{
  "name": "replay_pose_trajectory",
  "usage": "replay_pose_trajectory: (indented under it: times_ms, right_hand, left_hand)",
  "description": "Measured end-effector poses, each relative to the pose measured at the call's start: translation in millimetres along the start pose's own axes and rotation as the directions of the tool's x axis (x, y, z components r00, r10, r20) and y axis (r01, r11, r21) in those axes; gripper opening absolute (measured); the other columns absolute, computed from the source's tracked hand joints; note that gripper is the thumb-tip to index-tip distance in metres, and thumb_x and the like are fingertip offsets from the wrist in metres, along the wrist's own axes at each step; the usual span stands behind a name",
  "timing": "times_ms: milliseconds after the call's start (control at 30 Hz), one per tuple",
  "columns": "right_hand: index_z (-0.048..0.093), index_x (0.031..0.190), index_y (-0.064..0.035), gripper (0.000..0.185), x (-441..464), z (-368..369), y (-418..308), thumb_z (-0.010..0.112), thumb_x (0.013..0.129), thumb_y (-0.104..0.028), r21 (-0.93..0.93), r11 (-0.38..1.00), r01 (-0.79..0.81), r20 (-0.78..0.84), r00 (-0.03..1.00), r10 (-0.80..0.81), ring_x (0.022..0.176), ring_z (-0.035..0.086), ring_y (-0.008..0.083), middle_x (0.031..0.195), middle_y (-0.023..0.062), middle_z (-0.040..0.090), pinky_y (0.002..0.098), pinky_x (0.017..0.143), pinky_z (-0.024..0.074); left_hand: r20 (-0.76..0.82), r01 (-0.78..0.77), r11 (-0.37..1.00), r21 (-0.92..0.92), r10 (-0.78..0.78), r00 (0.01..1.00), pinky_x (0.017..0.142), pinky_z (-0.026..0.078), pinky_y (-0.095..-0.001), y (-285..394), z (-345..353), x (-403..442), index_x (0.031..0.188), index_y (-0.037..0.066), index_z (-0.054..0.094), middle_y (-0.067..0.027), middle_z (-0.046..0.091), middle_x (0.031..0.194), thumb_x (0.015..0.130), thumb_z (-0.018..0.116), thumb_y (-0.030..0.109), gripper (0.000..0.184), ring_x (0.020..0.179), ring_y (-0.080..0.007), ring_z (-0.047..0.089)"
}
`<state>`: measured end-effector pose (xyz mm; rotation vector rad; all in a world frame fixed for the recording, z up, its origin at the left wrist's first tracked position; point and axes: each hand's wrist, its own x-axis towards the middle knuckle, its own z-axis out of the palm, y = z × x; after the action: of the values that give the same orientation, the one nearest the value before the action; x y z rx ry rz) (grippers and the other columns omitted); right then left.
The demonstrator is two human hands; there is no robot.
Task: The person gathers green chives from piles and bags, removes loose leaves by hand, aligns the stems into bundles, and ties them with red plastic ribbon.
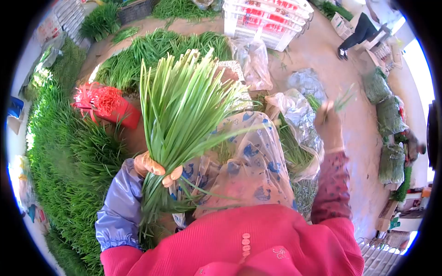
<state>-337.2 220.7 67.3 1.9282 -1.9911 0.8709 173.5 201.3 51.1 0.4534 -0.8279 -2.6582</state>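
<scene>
Green bunch (182, 108) of long, thin stalks stands up over the left edge of the blue-printed apron (262, 154), its pale ends fanned out at the top and its loose ends trailing below the grip. Its long axis runs up and away from the wearer, tipped slightly rightward. The left hand (149, 164), wrapped round its lower part, is plainly the nearer one; the right hand (328, 123) is raised to the right of the apron, well apart, with the bunch lying to its left. Though blurred, it seems to pinch a few thin blades (344, 99). One long blade (258, 127) juts from the bunch across the apron. A plastic bag (304, 123) with greens lies just right of the apron; to the apron's left are a red box (130, 116) and a broad heap of greens (69, 152). Stacked white baskets (267, 34) stand beyond it.
</scene>
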Motion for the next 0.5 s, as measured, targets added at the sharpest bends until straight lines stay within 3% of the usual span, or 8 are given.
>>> replay_pose_trajectory:
  times_ms: [33,67,100,133,200,300,400,500]
  right_hand:
    - [0.051,0.077,-0.0021,0.032,-32.9,-6.5,15.8,0.042,0.096,-0.027,0.456,0.776,-0.436,0.415,0.875,0.248,0.053,0.054,0.0276,0.061,0.0093,0.055,0.0386,0.053,0.0455]
    - [0.058,0.086,-0.0014,0.034,-74.7,14.8,55.0,0.046,0.092,-0.033,-0.147,0.97,-0.193,0.768,0.596,0.235,0.069,0.06,0.0305,0.075,0.014,0.062,0.0401,0.067,0.0484]
    - [0.064,0.094,-0.0008,0.042,-115.1,35.7,92.9,0.049,0.089,-0.039,-0.247,0.849,0.467,0.965,0.195,0.173,0.086,0.066,0.0333,0.089,0.0187,0.068,0.0415,0.081,0.0514]
    - [0.066,0.099,-0.0026,0.039,-127.7,-6.8,46.7,0.056,0.084,-0.038,-0.425,0.903,0.058,0.897,0.159,0.412,0.096,0.065,0.0359,0.101,0.0183,0.068,0.0405,0.09,0.0493]
    - [0.066,0.099,-0.0039,0.039,-150.4,-18.8,40.2,0.061,0.082,-0.038,-0.554,0.82,0.143,0.832,0.06,0.552,0.096,0.063,0.0381,0.1,0.0184,0.067,0.0416,0.088,0.0489]
    - [0.065,0.109,-0.0065,0.031,-109.5,-9.6,20.0,0.057,0.089,-0.03,-0.076,0.866,-0.495,0.701,0.591,0.4,0.091,0.062,0.0367,0.096,0.0216,0.065,0.0386,0.082,0.0485]
    - [0.061,0.119,-0.004,0.037,-34.1,-13.3,-51.7,0.061,0.087,-0.022,0.488,0.735,-0.471,0.478,0.849,0.227,0.094,0.059,0.0167,0.103,0.0085,0.066,0.0308,0.085,0.0463]
    - [0.059,0.123,-0.0046,0.042,17.2,-7.9,-102.9,0.065,0.083,-0.018,0.66,0.547,-0.515,0.637,0.77,-0.043,0.09,0.058,0.013,0.101,0.005,0.066,0.0281,0.082,0.0465]
  left_hand:
    - [0.005,0.026,0.999,0.03,-0.027,1.0,0.046,0.048,-0.0323,0.3,-1.8,-3.5,0.08,-0.007,0.062,-0.0159,0.06,0.065,0.068,0.078,0.012,0.028,0.051,-0.0234,0.057]
    - [-0.004,0.038,0.999,0.017,-0.038,0.999,0.046,0.048,-0.0323,-4.4,-5.8,-7.0,0.08,-0.007,0.062,-0.0159,0.06,0.065,0.068,0.078,0.012,0.028,0.051,-0.0234,0.057]
    - [0.008,0.033,0.999,0.042,-0.033,0.999,0.046,0.048,-0.0323,-8.5,-12.6,-7.5,0.08,-0.006,0.062,-0.0154,0.06,0.064,0.068,0.078,0.012,0.027,0.052,-0.0234,0.058]
    - [0.025,0.036,0.997,0.066,-0.038,0.999,0.046,0.047,-0.0323,-11.5,-15.5,-6.5,0.079,-0.006,0.063,-0.0148,0.06,0.063,0.067,0.078,0.012,0.027,0.052,-0.0235,0.058]
    - [-0.02,0.069,0.997,0.045,-0.068,0.998,0.047,0.048,-0.0324,-12.1,-9.9,0.1,0.08,-0.004,0.064,-0.014,0.061,0.064,0.066,0.078,0.012,0.026,0.052,-0.0233,0.058]
    - [0.091,0.102,0.994,0.036,-0.105,0.99,0.058,0.051,-0.0304,-21.6,-22.2,11.2,0.101,-0.005,0.059,-0.014,0.063,0.079,0.073,0.077,0.015,0.038,0.065,-0.0207,0.063]
    - [0.18,0.138,0.98,0.14,-0.162,0.97,0.058,0.051,-0.0303,-25.0,-30.5,29.0,0.103,-0.005,0.058,-0.0141,0.063,0.085,0.076,0.076,0.016,0.039,0.065,-0.02,0.063]
    - [0.233,0.143,0.97,0.196,-0.188,0.954,0.058,0.051,-0.0296,-27.8,-21.7,41.1,0.106,-0.002,0.058,-0.0146,0.063,0.09,0.08,0.074,0.017,0.036,0.066,-0.019,0.063]
